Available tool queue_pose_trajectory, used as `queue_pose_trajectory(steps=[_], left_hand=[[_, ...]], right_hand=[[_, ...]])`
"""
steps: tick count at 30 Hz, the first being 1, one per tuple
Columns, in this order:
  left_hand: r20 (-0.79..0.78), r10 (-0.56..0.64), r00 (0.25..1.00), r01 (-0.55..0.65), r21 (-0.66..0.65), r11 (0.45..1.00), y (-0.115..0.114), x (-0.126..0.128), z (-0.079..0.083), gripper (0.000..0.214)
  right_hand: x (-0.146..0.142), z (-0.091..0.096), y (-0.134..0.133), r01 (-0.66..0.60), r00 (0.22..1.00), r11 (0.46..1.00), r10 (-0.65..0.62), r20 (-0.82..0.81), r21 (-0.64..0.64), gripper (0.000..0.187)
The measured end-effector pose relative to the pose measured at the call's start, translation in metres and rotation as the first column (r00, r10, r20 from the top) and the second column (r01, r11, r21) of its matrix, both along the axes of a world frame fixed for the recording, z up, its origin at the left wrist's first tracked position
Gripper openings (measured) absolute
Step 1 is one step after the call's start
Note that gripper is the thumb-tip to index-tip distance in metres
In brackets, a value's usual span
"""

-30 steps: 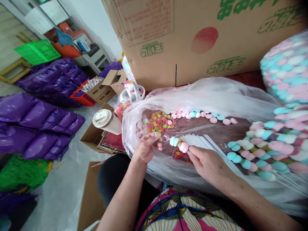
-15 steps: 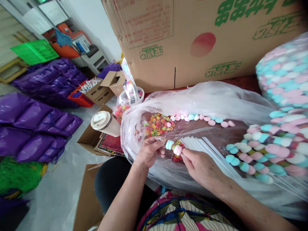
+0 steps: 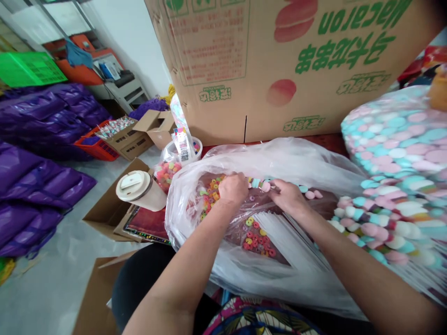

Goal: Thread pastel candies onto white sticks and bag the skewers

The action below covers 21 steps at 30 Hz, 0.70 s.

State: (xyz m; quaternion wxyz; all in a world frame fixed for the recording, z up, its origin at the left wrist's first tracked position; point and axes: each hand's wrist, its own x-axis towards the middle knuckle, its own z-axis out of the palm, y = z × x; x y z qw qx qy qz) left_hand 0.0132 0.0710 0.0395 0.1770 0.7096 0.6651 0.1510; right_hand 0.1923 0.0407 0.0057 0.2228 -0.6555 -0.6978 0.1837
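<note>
My right hand (image 3: 288, 197) is closed around one end of a candy skewer, its fingers against a pink marshmallow (image 3: 266, 186). Blue marshmallows (image 3: 256, 183) sit farther left on the skewer, close to my left hand (image 3: 234, 190). That hand has its fingers curled over the far side of the plastic sheet, beside ring candies (image 3: 210, 195); what it pinches is hidden. Loose marshmallows (image 3: 310, 195) lie right of my right hand. Below both hands are more ring candies (image 3: 257, 239) and a bundle of white sticks (image 3: 279, 237).
Finished marshmallow skewers (image 3: 380, 223) are piled at right, in front of a big bag of marshmallows (image 3: 391, 135). A large carton (image 3: 216, 111) stands behind. On the left are a lidded cup (image 3: 139, 190), a white tub (image 3: 195, 151), open boxes (image 3: 104, 200) and purple bags (image 3: 38, 195).
Both hands have moved away from me, toward the row of loose marshmallows, and the skewer has gone with the right hand. The view has shifted somewhat to the right.
</note>
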Motion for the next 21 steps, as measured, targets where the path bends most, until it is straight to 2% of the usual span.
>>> queue_pose_trajectory(steps=[3,6,9,11,12,14,15,17,19,21], left_hand=[[-0.070,-0.018,0.997,0.017,-0.019,1.000,0.015,0.002,-0.010,0.022],[-0.124,-0.053,0.991,0.051,-0.020,0.999,0.013,0.001,-0.015,0.020],[-0.166,-0.085,0.982,0.089,0.014,0.996,0.002,-0.002,-0.012,0.020],[-0.130,-0.108,0.986,0.118,0.064,0.991,-0.010,-0.008,-0.011,0.020],[-0.066,-0.108,0.992,0.114,0.084,0.990,-0.017,-0.011,-0.011,0.020],[0.177,-0.067,0.982,0.053,0.083,0.995,-0.031,-0.017,-0.017,0.016],[0.328,-0.019,0.944,0.001,0.054,0.999,-0.039,-0.019,-0.021,0.014],[0.572,0.095,0.815,-0.094,-0.032,0.995,-0.053,-0.020,-0.031,0.011],[0.682,0.183,0.709,-0.148,-0.109,0.983,-0.064,-0.021,-0.037,0.011],[0.721,0.234,0.653,-0.164,-0.167,0.972,-0.074,-0.023,-0.038,0.011]], right_hand=[[-0.001,-0.011,0.023,0.007,0.999,1.000,-0.007,0.034,0.002,0.022],[-0.001,-0.017,0.035,-0.029,0.998,1.000,0.029,0.053,-0.012,0.018],[0.002,-0.017,0.031,-0.069,0.996,0.998,0.069,0.064,-0.013,0.021],[0.006,-0.015,0.019,-0.072,0.995,0.997,0.073,0.073,-0.010,0.020],[0.008,-0.015,0.011,-0.073,0.994,0.997,0.074,0.075,-0.011,0.019],[0.010,-0.016,-0.008,-0.083,0.995,0.996,0.083,0.060,-0.012,0.016],[0.010,-0.017,-0.017,-0.083,0.996,0.996,0.084,0.036,-0.007,0.017],[0.009,-0.019,-0.029,-0.070,0.997,0.998,0.070,-0.020,0.004,0.017],[0.009,-0.018,-0.035,-0.041,0.997,0.999,0.042,-0.058,0.012,0.018],[0.013,-0.015,-0.034,-0.003,0.998,1.000,0.004,-0.067,0.017,0.023]])
